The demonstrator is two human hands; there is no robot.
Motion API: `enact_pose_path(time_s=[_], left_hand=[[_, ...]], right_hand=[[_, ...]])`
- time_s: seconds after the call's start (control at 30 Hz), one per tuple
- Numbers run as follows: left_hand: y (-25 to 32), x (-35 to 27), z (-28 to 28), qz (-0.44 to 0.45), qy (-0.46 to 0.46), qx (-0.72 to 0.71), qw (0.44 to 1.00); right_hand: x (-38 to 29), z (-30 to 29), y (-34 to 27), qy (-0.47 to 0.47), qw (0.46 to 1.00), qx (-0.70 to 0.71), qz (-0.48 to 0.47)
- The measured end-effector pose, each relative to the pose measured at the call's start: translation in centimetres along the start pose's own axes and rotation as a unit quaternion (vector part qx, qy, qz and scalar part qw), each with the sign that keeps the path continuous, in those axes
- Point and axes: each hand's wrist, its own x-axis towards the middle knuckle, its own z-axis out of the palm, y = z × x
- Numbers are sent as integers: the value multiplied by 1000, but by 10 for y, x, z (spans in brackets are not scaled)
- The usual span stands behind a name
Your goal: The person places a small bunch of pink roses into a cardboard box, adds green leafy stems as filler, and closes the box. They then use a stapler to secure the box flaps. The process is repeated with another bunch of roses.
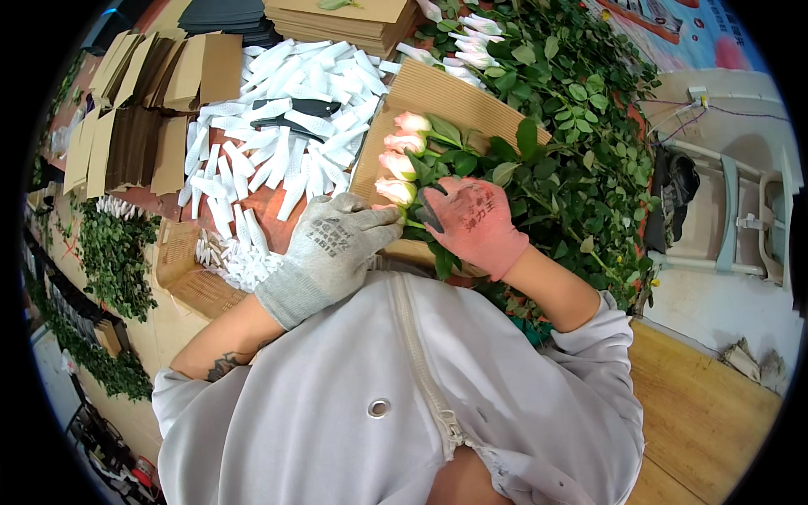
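My left hand [334,230], in a grey knit glove, reaches over the lowest pink-white rose, with its fingers around the bloom, which they mostly hide. That rose's green stem [415,224] runs towards my right hand [476,218], in a pink glove with dark grey fingertips. The right fingers curl down among leaves, and whether they grip the stem is hidden. Above the hands, several roses [398,165] lie in a column on a sheet of corrugated cardboard [435,95], blooms to the left and leafy stems to the right.
White foam net sleeves [297,126] pile up on the left, with a black tool [271,117] among them. Folded cardboard pieces [132,139] stand beyond. A wicker basket [189,287] holds small white pieces. Netted roses [476,47] and foliage [568,95] spread rightwards. A folding chair [726,208] stands right.
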Motion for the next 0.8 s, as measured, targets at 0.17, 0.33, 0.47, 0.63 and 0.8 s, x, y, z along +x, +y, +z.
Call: enact_pose_path(time_s=[0.17, 0.33, 0.47, 0.63, 0.8], left_hand=[[2, 9, -5, 3, -23, 1, 1000], [2, 27, -3, 55, -17, 34, 998], [1, 21, 8, 44, -17, 20, 999], [4, 23, 7, 31, -27, 11, 999], [3, 25, 8, 22, -33, -4, 999]], right_hand=[[8, 3, 3, -23, 998, -31, -43], [11, -8, 15, -29, 990, 134, 16], [15, -11, 9, 31, 996, -7, 80], [25, 27, 26, 96, 990, -101, -26], [31, -4, 20, -44, 998, -54, 6]])
